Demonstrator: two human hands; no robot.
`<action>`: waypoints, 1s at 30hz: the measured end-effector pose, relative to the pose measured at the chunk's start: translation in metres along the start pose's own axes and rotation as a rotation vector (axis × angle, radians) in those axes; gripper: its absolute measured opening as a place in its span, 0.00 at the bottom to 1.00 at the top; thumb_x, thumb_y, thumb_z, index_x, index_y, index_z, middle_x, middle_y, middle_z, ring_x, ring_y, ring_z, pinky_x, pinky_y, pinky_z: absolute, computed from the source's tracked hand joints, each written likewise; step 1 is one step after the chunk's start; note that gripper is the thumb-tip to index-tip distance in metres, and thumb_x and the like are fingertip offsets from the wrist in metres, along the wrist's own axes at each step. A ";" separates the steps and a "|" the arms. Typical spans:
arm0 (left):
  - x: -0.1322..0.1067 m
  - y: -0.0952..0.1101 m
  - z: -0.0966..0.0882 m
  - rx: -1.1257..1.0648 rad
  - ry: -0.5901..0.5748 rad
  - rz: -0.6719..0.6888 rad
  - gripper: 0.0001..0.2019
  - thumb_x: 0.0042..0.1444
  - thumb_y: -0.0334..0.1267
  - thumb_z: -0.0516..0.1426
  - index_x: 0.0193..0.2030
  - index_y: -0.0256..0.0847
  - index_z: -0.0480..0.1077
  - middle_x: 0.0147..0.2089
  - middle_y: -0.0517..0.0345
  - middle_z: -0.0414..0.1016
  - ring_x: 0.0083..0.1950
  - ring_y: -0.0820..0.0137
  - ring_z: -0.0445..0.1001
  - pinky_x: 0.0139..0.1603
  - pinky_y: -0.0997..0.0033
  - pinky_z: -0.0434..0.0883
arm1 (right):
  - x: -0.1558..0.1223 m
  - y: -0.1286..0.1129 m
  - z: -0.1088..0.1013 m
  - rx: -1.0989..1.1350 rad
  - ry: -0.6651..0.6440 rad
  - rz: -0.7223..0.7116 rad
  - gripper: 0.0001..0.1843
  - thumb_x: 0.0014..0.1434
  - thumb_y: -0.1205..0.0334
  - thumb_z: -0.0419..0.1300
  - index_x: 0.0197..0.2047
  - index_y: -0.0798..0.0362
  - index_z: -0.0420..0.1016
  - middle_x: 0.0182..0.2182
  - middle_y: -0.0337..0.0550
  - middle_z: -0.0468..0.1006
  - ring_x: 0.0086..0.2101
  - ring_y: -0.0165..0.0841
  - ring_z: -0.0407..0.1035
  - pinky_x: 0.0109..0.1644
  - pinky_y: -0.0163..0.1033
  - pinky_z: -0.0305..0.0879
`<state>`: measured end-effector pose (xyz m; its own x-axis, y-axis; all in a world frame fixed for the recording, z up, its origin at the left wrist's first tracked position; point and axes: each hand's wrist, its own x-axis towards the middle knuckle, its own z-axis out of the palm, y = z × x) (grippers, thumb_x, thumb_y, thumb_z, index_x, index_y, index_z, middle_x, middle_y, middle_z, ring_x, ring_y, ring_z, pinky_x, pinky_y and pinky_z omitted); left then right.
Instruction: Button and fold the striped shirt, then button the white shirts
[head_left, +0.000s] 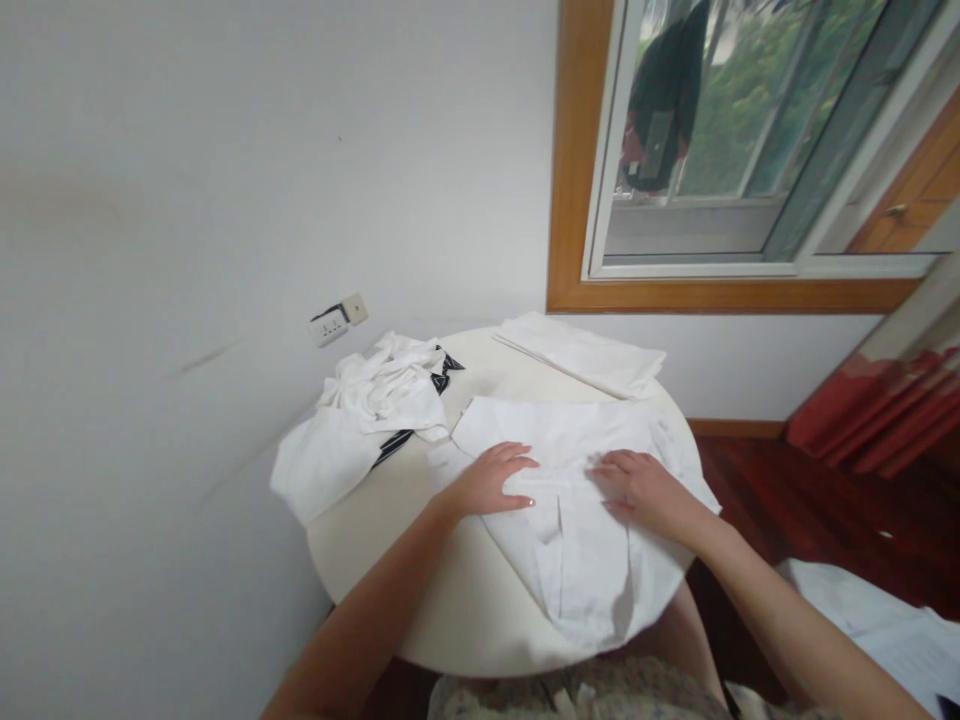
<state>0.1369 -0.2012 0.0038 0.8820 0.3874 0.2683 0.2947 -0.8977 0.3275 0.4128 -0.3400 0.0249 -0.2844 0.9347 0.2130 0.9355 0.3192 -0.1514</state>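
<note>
A white garment (592, 560) lies spread on the round cream table (450, 620), its lower end at the front edge. My left hand (495, 480) rests on the cloth's left part with its fingers apart. On the right part lies my right hand (637, 490), fingers stretched and slightly curved, touching the fabric. Neither hand grips anything that shows. The garment's kind is not plain from here; long folds run down its front half.
A crumpled white pile of cloth (382, 390) with black patterned bits sits at the table's left. Behind the garment lies a folded white cloth (585, 352). A wall socket (328, 327), a window and a red curtain (885, 410) stand beyond. White material (877, 620) is at lower right.
</note>
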 end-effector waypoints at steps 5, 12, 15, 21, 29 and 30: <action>0.007 0.018 -0.006 0.170 -0.058 -0.085 0.14 0.57 0.42 0.53 0.48 0.41 0.68 0.51 0.50 0.72 0.55 0.63 0.68 0.56 0.64 0.64 | 0.011 0.011 -0.008 -0.125 -0.101 0.060 0.12 0.58 0.65 0.52 0.39 0.53 0.77 0.34 0.48 0.79 0.37 0.38 0.72 0.44 0.40 0.61; 0.016 0.079 -0.027 0.241 -0.189 -0.256 0.09 0.54 0.35 0.50 0.38 0.39 0.69 0.32 0.54 0.75 0.35 0.64 0.73 0.36 0.68 0.67 | 0.025 0.012 -0.080 0.048 -0.037 0.098 0.11 0.57 0.62 0.52 0.38 0.53 0.74 0.32 0.44 0.77 0.32 0.33 0.69 0.36 0.34 0.58; 0.018 0.095 -0.053 -0.126 -0.276 -0.229 0.07 0.52 0.36 0.50 0.33 0.38 0.68 0.28 0.59 0.73 0.32 0.69 0.72 0.32 0.74 0.64 | 0.037 0.021 -0.107 0.184 -0.160 0.017 0.10 0.57 0.61 0.52 0.34 0.54 0.72 0.28 0.41 0.75 0.28 0.30 0.65 0.34 0.33 0.56; 0.052 0.072 -0.128 -0.794 -0.642 -0.395 0.10 0.50 0.41 0.56 0.38 0.38 0.70 0.37 0.56 0.77 0.36 0.69 0.75 0.36 0.73 0.70 | 0.104 0.049 -0.133 0.486 -0.377 -0.079 0.15 0.60 0.54 0.50 0.31 0.56 0.71 0.23 0.35 0.68 0.25 0.25 0.61 0.30 0.30 0.56; 0.097 -0.022 -0.138 0.515 0.245 -0.683 0.17 0.58 0.31 0.48 0.54 0.39 0.66 0.52 0.43 0.70 0.54 0.57 0.68 0.52 0.56 0.65 | 0.190 0.040 -0.069 0.295 0.337 0.182 0.15 0.63 0.64 0.50 0.50 0.57 0.71 0.42 0.48 0.75 0.29 0.28 0.68 0.42 0.37 0.64; 0.096 -0.027 -0.123 0.577 0.331 -0.621 0.19 0.58 0.30 0.48 0.56 0.40 0.63 0.56 0.41 0.67 0.57 0.55 0.64 0.54 0.54 0.63 | 0.191 0.034 -0.056 0.284 0.355 0.158 0.15 0.62 0.65 0.52 0.51 0.57 0.70 0.45 0.50 0.74 0.32 0.28 0.69 0.45 0.38 0.63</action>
<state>0.1688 -0.1140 0.1321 0.3786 0.7969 0.4707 0.8986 -0.4384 0.0195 0.4022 -0.1594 0.1141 -0.0082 0.8797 0.4754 0.8534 0.2540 -0.4553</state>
